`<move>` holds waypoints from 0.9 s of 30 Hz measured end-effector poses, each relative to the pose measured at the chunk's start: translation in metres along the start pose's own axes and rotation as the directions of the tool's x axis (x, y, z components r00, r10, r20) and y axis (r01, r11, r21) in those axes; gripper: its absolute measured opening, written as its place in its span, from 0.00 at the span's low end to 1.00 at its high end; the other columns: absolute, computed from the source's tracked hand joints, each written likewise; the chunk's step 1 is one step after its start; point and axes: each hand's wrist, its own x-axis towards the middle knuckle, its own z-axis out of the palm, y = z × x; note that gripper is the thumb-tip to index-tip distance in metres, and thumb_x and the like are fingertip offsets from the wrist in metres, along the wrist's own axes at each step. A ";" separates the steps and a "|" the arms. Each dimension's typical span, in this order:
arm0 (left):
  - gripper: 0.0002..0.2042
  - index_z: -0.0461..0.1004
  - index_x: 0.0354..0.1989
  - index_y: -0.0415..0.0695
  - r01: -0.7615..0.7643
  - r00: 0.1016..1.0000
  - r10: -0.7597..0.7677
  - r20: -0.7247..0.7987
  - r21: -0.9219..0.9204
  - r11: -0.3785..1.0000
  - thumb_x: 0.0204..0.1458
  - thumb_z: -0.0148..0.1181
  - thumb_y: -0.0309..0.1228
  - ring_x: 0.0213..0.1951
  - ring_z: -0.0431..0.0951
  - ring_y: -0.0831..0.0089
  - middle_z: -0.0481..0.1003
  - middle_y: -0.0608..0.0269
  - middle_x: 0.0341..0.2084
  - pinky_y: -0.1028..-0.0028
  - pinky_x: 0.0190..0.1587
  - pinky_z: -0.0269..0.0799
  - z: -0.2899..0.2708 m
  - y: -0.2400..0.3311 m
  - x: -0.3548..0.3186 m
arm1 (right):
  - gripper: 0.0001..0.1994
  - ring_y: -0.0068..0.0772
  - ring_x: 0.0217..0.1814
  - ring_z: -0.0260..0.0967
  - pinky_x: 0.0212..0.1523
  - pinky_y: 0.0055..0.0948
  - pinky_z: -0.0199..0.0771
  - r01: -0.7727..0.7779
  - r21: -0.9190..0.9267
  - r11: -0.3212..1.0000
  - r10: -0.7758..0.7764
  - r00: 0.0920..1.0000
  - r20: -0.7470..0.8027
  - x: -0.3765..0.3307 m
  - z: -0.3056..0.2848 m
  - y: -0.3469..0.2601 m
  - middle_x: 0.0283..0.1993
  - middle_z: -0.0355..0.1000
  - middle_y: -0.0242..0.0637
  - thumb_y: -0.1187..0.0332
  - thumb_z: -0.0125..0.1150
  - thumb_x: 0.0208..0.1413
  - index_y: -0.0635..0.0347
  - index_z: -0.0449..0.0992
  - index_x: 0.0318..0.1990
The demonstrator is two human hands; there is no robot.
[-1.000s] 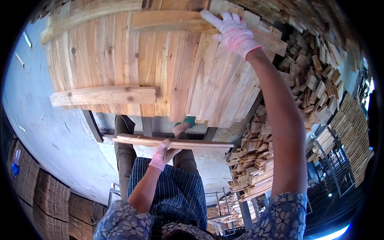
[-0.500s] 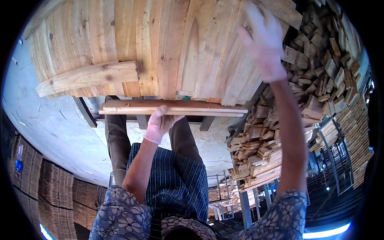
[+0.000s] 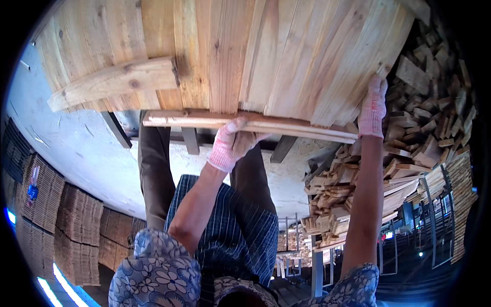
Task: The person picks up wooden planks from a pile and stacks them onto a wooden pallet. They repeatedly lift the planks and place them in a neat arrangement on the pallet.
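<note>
My left hand [image 3: 235,143], in a white and pink knit glove, is closed around a pair of long narrow boards [image 3: 302,129] stacked one on the other. The boards lie crosswise along the near edge of a broad layer of planks [image 3: 230,56]. At the layer's right side my right hand [image 3: 374,105], gloved alike, has its fingers bent over the edge of the outermost plank [image 3: 353,87]; the fingertips are partly hidden. A shorter curved board [image 3: 120,83] rests on top of the planks at the left.
A large heap of wood offcuts [image 3: 409,123] lies close by my right arm. Dark metal legs [image 3: 190,140] stand under the planks, near my knees. Bundled slats [image 3: 76,235] are stacked at the lower left on the pale floor [image 3: 66,148].
My right hand has come down and nearer from the far right part of the planks to their right edge. My left hand and the boards have shifted right and slightly farther away.
</note>
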 end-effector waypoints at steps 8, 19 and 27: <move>0.35 0.66 0.59 0.30 -0.085 0.996 0.083 -0.021 -0.092 0.992 0.46 0.78 0.32 0.65 0.70 0.46 0.69 0.42 0.62 0.41 0.68 0.67 -0.018 0.002 -0.066 | 0.38 0.48 0.71 0.62 0.72 0.37 0.57 0.122 -0.055 0.991 -0.122 0.992 0.016 -0.002 0.014 0.008 0.72 0.64 0.47 0.38 0.44 0.69 0.54 0.54 0.77; 0.42 0.59 0.67 0.32 -0.121 0.993 0.119 0.025 0.073 0.990 0.46 0.74 0.36 0.62 0.71 0.38 0.69 0.35 0.60 0.36 0.63 0.71 -0.003 0.143 -0.064 | 0.38 0.36 0.68 0.62 0.69 0.36 0.63 0.121 0.177 0.977 -0.125 0.992 0.015 0.019 0.018 0.030 0.71 0.62 0.40 0.43 0.52 0.68 0.55 0.52 0.77; 0.41 0.58 0.65 0.31 -0.147 0.982 0.148 -0.115 0.019 0.989 0.45 0.75 0.34 0.61 0.72 0.39 0.67 0.39 0.61 0.40 0.63 0.73 -0.037 0.126 -0.099 | 0.28 0.59 0.57 0.72 0.55 0.50 0.74 0.409 -0.626 0.664 -0.540 0.841 -0.024 -0.020 0.021 -0.035 0.55 0.71 0.59 0.54 0.54 0.66 0.62 0.63 0.66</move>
